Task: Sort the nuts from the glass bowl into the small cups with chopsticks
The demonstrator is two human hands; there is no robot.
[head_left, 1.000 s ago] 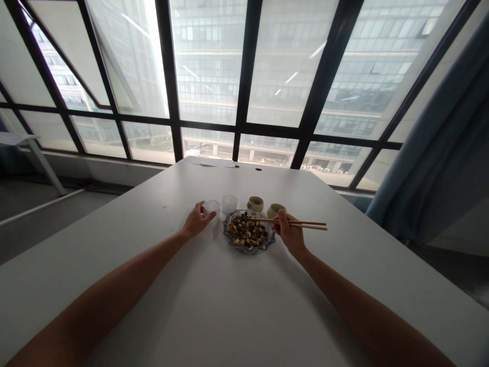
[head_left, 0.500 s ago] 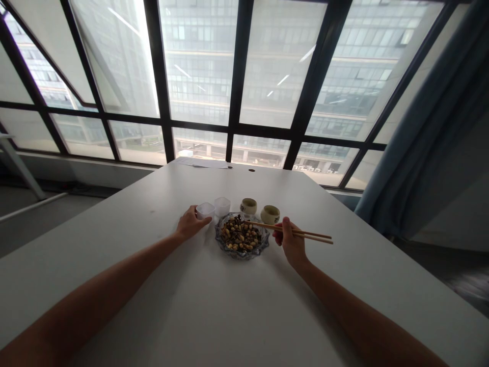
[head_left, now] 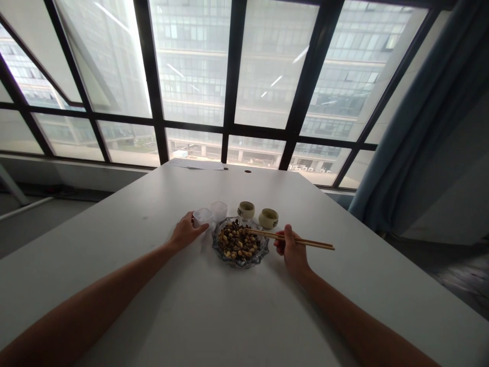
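A glass dish (head_left: 240, 259) full of mixed nuts and seeds sits on the white table (head_left: 214, 316). My right hand (head_left: 292, 250) is closed on a pair of wooden chopsticks (head_left: 305, 241), whose tips reach over the right side of the dish. To the left, my left hand (head_left: 185, 232) wraps its fingers round a small clear plastic cup (head_left: 202, 216). A second clear cup (head_left: 219, 209) stands just beyond it. Two small ceramic cups (head_left: 246, 209) (head_left: 268, 218) stand behind the dish.
Sheets of paper (head_left: 183, 163) lie at the table's far edge beside a small dark hole (head_left: 248, 171). Large windows with dark frames rise behind the table. A blue curtain (head_left: 420, 122) hangs at the right.
The view has shifted so everything sits lower and further left in the picture. My right hand has dropped a little beside the dish, chopstick tips still over it. My left hand stays on the cup.
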